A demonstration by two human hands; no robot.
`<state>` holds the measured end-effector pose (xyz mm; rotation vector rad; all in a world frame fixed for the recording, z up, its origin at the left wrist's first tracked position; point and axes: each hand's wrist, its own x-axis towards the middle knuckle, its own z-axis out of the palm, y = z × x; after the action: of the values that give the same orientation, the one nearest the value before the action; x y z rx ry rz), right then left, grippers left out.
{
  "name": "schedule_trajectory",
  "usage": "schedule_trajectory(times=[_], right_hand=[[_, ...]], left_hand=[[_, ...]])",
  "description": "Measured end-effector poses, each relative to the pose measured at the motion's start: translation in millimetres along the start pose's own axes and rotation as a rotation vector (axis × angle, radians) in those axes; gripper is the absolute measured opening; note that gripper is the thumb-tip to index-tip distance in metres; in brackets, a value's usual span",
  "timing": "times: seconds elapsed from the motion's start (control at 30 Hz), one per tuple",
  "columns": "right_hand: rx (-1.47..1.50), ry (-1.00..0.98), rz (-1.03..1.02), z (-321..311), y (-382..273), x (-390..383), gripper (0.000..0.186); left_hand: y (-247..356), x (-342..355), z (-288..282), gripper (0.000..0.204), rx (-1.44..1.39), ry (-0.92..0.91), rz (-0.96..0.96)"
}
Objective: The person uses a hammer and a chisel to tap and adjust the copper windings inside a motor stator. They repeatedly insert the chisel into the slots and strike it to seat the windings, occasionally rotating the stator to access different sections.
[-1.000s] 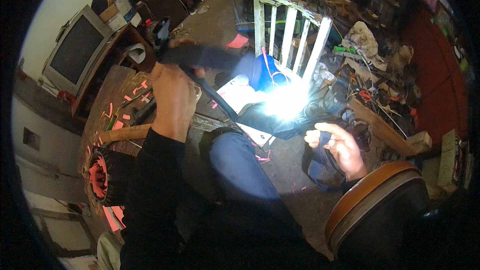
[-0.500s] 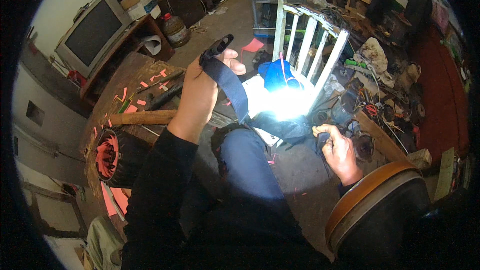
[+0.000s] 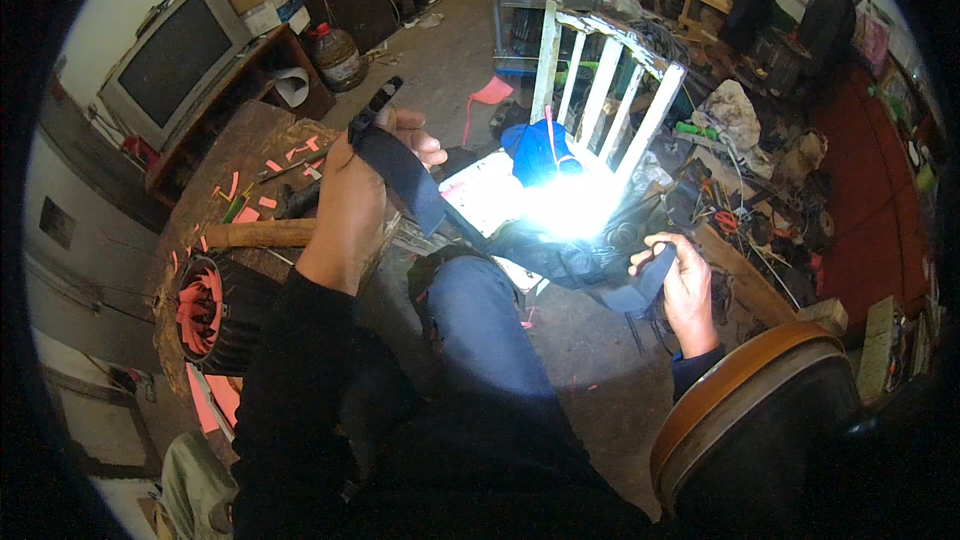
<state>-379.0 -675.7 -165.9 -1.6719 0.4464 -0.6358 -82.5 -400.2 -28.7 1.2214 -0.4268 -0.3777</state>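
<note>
My left hand (image 3: 350,205) is raised, its fingers closed on a dark webbing strap (image 3: 403,173) with a black plastic buckle (image 3: 376,105) at its top. The strap runs down toward a bundle of black fabric (image 3: 570,258) on a white slatted chair (image 3: 604,85). To the right, my right hand (image 3: 687,295) pinches a wide black band (image 3: 640,290) that stretches from this bundle. A blue cloth item (image 3: 538,152) with a pink strip lies on the seat behind. Strong light glares over the seat and hides part of the fabric.
On the left stands a worn wooden table (image 3: 228,155) with pink scraps, a wooden handle (image 3: 262,233) and a black ribbed bin (image 3: 225,305) of pink pieces. A round orange-rimmed object (image 3: 745,390) is close at lower right. Tangled clutter (image 3: 745,210) covers the right floor.
My left hand has moved left with the buckle and strap. My right hand has turned and lifted slightly, and the black band beside it now shows spread out. The view has shifted a little.
</note>
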Motion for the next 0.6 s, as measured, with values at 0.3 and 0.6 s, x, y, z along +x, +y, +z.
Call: schedule_trajectory(times=[0.3, 0.6], right_hand=[[-0.056, 0.052, -0.044, -1, -18, 19, 0.040], [0.020, 0.137, -0.153, -20, -48, 46, 0.051]], left_hand=[[6, 8, -8, 0.042, 0.035, 0.060, -0.046], [25, 8, 4, 0.045, -0.022, 0.017, 0.047]])
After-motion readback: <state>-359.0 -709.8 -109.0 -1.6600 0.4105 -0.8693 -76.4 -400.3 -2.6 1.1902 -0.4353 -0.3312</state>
